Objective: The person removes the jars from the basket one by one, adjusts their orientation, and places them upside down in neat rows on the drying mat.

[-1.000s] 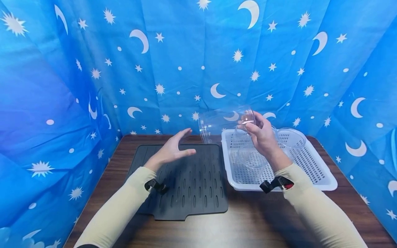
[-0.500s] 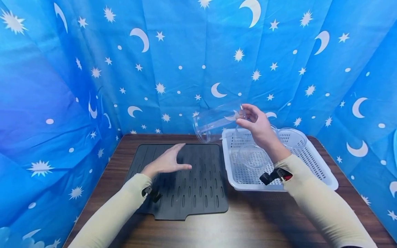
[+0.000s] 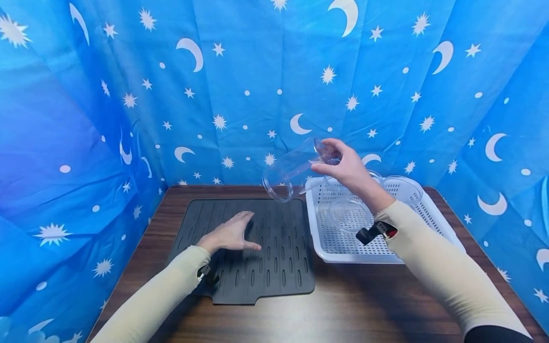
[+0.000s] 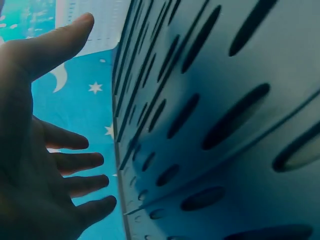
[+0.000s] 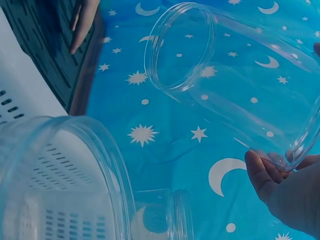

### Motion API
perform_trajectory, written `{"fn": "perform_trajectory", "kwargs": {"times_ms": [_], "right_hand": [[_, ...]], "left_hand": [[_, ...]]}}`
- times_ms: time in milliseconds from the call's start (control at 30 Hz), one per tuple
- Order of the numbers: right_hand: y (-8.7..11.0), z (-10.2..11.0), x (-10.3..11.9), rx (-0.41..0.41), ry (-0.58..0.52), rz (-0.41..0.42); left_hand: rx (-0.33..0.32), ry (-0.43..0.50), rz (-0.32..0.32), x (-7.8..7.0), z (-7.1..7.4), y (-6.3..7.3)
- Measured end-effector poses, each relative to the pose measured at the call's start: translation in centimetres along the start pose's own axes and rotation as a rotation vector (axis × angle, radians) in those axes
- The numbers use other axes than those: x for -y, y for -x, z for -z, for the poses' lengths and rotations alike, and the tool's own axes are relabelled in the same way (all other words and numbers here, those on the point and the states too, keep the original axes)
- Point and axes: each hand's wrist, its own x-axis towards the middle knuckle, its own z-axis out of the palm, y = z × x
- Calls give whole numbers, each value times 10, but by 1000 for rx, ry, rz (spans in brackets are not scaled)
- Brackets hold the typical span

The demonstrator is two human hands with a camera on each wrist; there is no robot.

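Note:
My right hand (image 3: pixel 348 167) grips a clear jar (image 3: pixel 286 170) by its base end, above the back of the table. The jar tilts, with its rimmed mouth pointing down and left. In the right wrist view, fingers and thumb pinch the edge of the jar's base (image 5: pixel 300 155), and nothing shows inside it. Over a black ridged mat (image 3: pixel 279 271), my left hand (image 3: pixel 229 233) hovers with fingers extended and thumb spread. The left wrist view shows that hand (image 4: pixel 40 150) beside the slotted mat surface, holding nothing.
A white perforated basket (image 3: pixel 356 258) stands right of the mat. Several clear jars lie in it, among them a jar in front (image 3: pixel 348 216) and another at the back right (image 3: pixel 405 188). Blue star-patterned cloth (image 3: pixel 240 71) closes off the wooden table's back and sides.
My right hand has carried the jar left and slightly up, tipping its mouth further down. My left hand has dropped closer to the mat.

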Motion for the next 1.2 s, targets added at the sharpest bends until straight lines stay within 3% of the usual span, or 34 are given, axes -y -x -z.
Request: {"fn": "perform_trajectory", "kwargs": {"times_ms": [167,433,733,1200], "right_hand": [[-6,-4,5,36,79,0],[-17,-18,7,103,216,69],[-28,-31,8,104,352,150],[-40,-47,7,139,487,105]], "left_hand": [[37,-36,-4,2,-6,4],[52,-125,-1,11,-18,7],[67,-145,0,10,-19,7],[96,-167,39,13,-23,4]]}}
